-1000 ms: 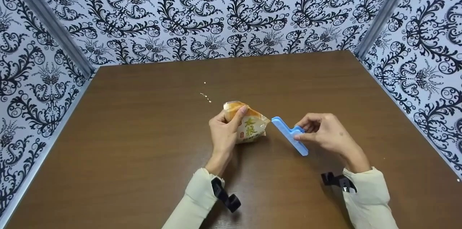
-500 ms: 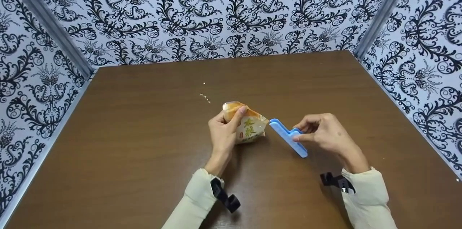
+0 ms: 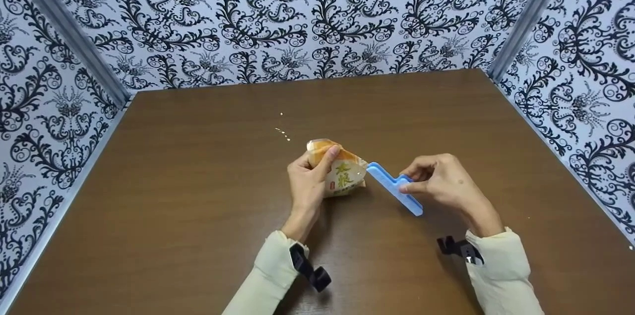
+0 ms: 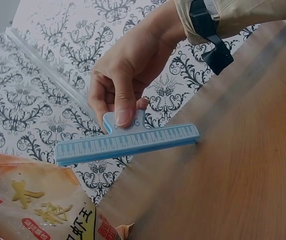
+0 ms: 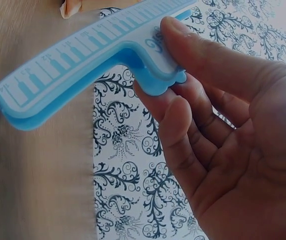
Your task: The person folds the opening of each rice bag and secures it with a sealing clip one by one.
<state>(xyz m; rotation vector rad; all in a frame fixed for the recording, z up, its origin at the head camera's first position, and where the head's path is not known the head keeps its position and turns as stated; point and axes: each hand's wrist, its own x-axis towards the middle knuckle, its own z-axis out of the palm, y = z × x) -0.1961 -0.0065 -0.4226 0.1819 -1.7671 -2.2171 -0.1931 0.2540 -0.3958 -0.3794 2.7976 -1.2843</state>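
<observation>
My left hand (image 3: 308, 181) pinches the folded orange top of a snack bag (image 3: 345, 176), thumb across the front. Gold characters mark the bag's pale side, also seen in the left wrist view on the bag (image 4: 32, 200). Between the thumb and fingers of my right hand (image 3: 446, 188) is a blue bag clip (image 3: 394, 188), pinched by its handle. Piano keys are printed along the clip (image 5: 82, 45) in the right wrist view. The clip's upper left end is right at the bag's right corner in the head view. My left fingers behind the bag are hidden.
Pale crumbs (image 3: 284, 133) lie on the brown wooden table (image 3: 198, 181) beyond the bag. Black-and-white patterned panels (image 3: 268, 17) wall the table at the back and both sides. Black straps (image 3: 310, 270) with small devices hang at both cuffs.
My right hand has moved slightly left with the bag clip, bringing its end closer to the bag's corner. My left hand and the bag have stayed in place.
</observation>
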